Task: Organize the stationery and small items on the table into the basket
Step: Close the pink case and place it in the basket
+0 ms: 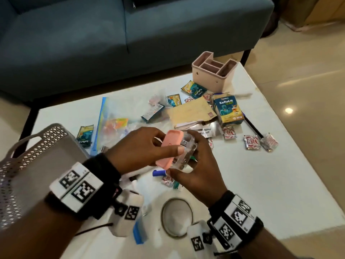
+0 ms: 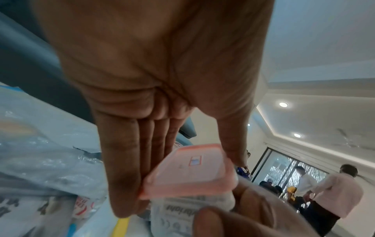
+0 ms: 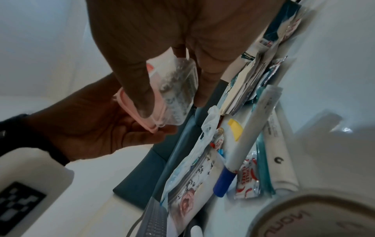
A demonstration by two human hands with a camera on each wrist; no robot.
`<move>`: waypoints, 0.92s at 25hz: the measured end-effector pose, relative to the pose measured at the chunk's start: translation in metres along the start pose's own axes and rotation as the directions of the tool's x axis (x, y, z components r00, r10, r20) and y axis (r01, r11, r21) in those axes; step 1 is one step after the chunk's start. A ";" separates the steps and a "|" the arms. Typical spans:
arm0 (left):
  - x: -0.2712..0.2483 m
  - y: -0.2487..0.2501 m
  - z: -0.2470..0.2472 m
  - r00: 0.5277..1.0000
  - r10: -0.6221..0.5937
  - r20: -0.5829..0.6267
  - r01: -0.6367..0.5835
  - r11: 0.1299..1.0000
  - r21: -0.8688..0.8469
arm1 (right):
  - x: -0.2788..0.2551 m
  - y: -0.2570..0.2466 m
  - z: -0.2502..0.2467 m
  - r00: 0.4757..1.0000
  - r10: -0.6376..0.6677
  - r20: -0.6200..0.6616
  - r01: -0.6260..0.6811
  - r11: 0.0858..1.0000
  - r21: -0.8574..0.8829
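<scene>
So you're gripping a clear box (image 1: 186,152) above the table (image 1: 261,184) with your right hand (image 1: 196,165), left hand (image 1: 138,150) pinching its pink lid (image 1: 169,148); "Koflet-H" carton (image 1: 228,111) sitting behind.

L wrist band (image 1: 82,187): blk strap, white tag blocks | R wrist band (image 1: 236,219): same

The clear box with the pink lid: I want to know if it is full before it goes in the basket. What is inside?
Through the clear box wall, small dark round bits show. The pink lid and both hands cover the rest.
</scene>
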State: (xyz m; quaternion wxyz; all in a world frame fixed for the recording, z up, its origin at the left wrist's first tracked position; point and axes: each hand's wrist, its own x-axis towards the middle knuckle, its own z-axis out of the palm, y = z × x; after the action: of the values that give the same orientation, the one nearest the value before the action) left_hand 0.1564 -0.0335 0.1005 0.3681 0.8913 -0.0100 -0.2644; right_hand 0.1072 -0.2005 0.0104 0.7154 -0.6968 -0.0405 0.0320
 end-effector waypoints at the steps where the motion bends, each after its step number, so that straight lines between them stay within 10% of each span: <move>1: 0.001 -0.004 0.003 1.000 -0.009 -0.023 0.009 1.000 0.023 | 0.000 -0.001 0.001 0.999 -0.029 0.015 0.029 0.999 -0.043; 17: -0.020 -0.019 0.014 0.988 0.111 0.111 -0.122 0.987 0.105 | -0.016 -0.003 0.009 0.984 -0.108 0.143 0.142 0.956 -0.258; 20: -0.031 -0.016 0.023 0.994 0.038 0.104 -0.013 0.972 -0.234 | -0.014 -0.010 0.010 0.997 -0.047 0.063 0.052 0.995 -0.082; 23: -0.042 -0.014 0.024 0.987 0.025 0.159 0.084 0.761 -0.643 | -0.007 -0.016 0.006 0.981 0.048 0.187 -0.091 0.970 0.226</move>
State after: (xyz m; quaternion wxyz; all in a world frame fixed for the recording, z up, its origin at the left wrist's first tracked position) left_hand 0.1061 -0.0302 0.0966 0.6471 0.6855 0.0671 -0.3269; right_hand 0.0998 -0.1956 0.0260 0.7843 -0.6029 -0.0766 0.1248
